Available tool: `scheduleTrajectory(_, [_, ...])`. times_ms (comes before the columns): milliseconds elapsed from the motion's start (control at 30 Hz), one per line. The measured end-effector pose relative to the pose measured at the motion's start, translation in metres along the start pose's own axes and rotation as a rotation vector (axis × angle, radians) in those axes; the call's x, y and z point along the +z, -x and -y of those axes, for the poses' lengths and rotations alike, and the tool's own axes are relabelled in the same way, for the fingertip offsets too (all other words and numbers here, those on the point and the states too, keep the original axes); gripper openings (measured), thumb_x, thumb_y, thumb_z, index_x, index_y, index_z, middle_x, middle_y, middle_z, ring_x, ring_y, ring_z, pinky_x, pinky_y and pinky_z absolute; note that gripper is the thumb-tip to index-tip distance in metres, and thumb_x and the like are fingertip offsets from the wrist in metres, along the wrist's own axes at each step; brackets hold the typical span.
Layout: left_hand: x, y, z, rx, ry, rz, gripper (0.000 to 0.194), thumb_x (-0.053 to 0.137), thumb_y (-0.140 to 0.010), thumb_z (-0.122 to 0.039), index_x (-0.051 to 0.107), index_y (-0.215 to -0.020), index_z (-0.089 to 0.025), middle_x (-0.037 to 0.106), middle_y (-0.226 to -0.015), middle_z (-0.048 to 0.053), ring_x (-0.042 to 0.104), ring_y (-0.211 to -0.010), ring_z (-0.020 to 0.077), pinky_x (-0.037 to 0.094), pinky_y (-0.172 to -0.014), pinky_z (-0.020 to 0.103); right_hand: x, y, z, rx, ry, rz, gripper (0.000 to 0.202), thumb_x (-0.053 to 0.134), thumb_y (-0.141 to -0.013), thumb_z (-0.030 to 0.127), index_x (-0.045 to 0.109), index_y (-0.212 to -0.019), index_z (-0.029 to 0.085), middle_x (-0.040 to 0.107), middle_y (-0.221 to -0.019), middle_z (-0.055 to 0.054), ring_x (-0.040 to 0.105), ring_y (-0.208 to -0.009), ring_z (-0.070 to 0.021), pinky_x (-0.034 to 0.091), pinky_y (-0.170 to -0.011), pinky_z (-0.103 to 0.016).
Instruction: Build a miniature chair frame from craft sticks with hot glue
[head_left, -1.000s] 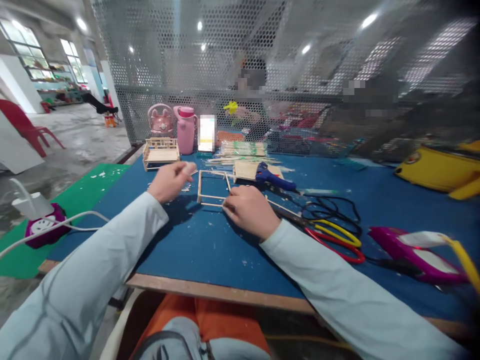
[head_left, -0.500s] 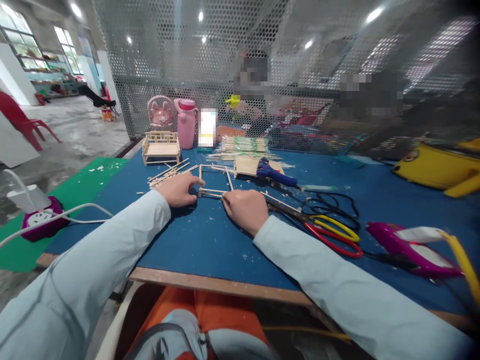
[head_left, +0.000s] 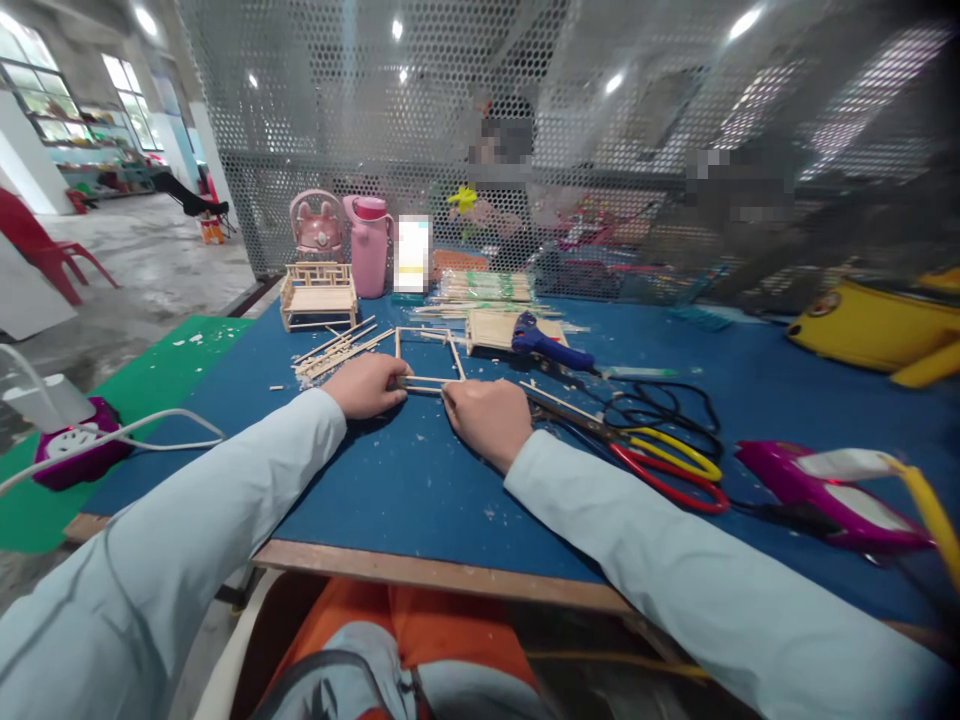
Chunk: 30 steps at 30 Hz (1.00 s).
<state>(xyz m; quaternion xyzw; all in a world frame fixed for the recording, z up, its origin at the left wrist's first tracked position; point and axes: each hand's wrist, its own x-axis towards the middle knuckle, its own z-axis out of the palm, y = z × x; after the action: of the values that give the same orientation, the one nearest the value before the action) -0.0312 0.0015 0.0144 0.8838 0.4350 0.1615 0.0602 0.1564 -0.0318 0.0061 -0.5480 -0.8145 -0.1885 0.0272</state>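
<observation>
A small rectangular frame of thin wooden sticks (head_left: 453, 352) lies on the blue table (head_left: 405, 490). My left hand (head_left: 367, 385) pinches its near left corner between thumb and fingers. At the near right corner, my right hand (head_left: 487, 415) has its fingers closed on the same frame. Loose sticks (head_left: 341, 350) lie just beyond my left hand. Behind them stands a little bench-like model made of sticks (head_left: 320, 297). A flat wooden piece (head_left: 487, 332) rests beyond the frame, with a blue glue gun (head_left: 551, 345) against it.
Scissors with red and yellow handles (head_left: 667, 470) and a black cable lie right of my right hand. Purple power strips (head_left: 832, 495) sit at both sides. A pink bottle (head_left: 370, 248), a lit phone (head_left: 412, 255) and bundled sticks (head_left: 487, 288) stand or lie before the mesh screen.
My left hand has moved slightly right and down, its thumb and fingers now closed round the frame's near left corner. My right hand has stayed at the other corner.
</observation>
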Motion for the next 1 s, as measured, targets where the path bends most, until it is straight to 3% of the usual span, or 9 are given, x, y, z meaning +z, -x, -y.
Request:
scheduleTrajectory(133, [0.001,-0.001,0.000,-0.003,-0.013,0.001,0.013,0.052,-0.072,-0.022,0.061,-0.078,-0.016,0.057,-0.065,0.001,0.047,-0.058,0.0123,0.030,-0.054,0.023,0.000,0.000,0.000,-0.011,0.011,-0.003,0.031,0.034,-0.086,0.024,0.064,-0.083,0.017,0.069,-0.081,-0.009,0.062,-0.071,-0.0214,0.026,-0.054,-0.028])
scheduleTrajectory(333, [-0.001,-0.002,-0.004,-0.056,-0.052,0.001,0.022,0.050,-0.078,-0.033,0.064,-0.084,-0.018,0.062,-0.068,0.003,0.050,-0.060,0.0139,0.030,-0.054,0.024,-0.001,0.000,-0.002,-0.044,-0.003,-0.013,0.028,0.036,-0.086,0.020,0.064,-0.085,0.017,0.068,-0.082,-0.009,0.061,-0.071,-0.0197,0.024,-0.054,-0.028])
scheduleTrajectory(600, [0.003,-0.004,-0.007,-0.121,-0.151,-0.017,0.026,0.049,-0.079,-0.038,0.065,-0.077,-0.018,0.065,-0.071,0.006,0.056,-0.066,0.0179,0.033,-0.056,0.026,-0.001,0.001,-0.003,-0.026,-0.083,-0.044,0.028,0.037,-0.085,0.020,0.065,-0.083,0.018,0.068,-0.083,-0.008,0.060,-0.070,-0.0185,0.029,-0.054,-0.027])
scheduleTrajectory(700, [0.003,-0.003,-0.007,-0.130,-0.154,-0.016,0.028,0.047,-0.080,-0.039,0.065,-0.076,-0.018,0.065,-0.070,0.006,0.056,-0.065,0.0174,0.033,-0.056,0.025,-0.002,0.003,-0.015,0.078,-0.278,-0.190,0.023,0.044,-0.080,0.024,0.064,-0.090,0.020,0.067,-0.079,-0.006,0.058,-0.069,-0.0173,0.034,-0.057,-0.026])
scheduleTrajectory(800, [0.003,-0.003,-0.006,-0.124,-0.162,-0.018,0.031,0.045,-0.081,-0.040,0.064,-0.074,-0.018,0.065,-0.071,0.007,0.057,-0.066,0.0174,0.034,-0.056,0.025,0.001,0.001,-0.037,0.304,-0.563,-0.311,0.032,0.051,-0.069,0.017,0.060,-0.100,0.016,0.063,-0.073,-0.004,0.054,-0.062,-0.0142,0.039,-0.059,-0.024])
scheduleTrajectory(900, [0.004,-0.003,-0.006,-0.127,-0.172,-0.031,0.030,0.045,-0.081,-0.039,0.063,-0.072,-0.017,0.065,-0.071,0.007,0.057,-0.066,0.0172,0.034,-0.056,0.025,0.010,-0.005,-0.051,0.391,-0.812,-0.213,0.039,0.048,-0.062,0.007,0.059,-0.099,0.011,0.063,-0.080,-0.005,0.049,-0.057,-0.0104,0.042,-0.060,-0.023])
scheduleTrajectory(1000, [0.005,-0.004,-0.007,-0.126,-0.173,-0.027,0.028,0.046,-0.080,-0.037,0.063,-0.072,-0.017,0.065,-0.070,0.006,0.057,-0.066,0.0173,0.033,-0.056,0.025,0.018,-0.012,-0.052,0.293,-0.934,-0.059,0.042,0.052,-0.061,0.006,0.059,-0.103,0.011,0.065,-0.090,-0.006,0.049,-0.058,-0.0087,0.043,-0.065,-0.024])
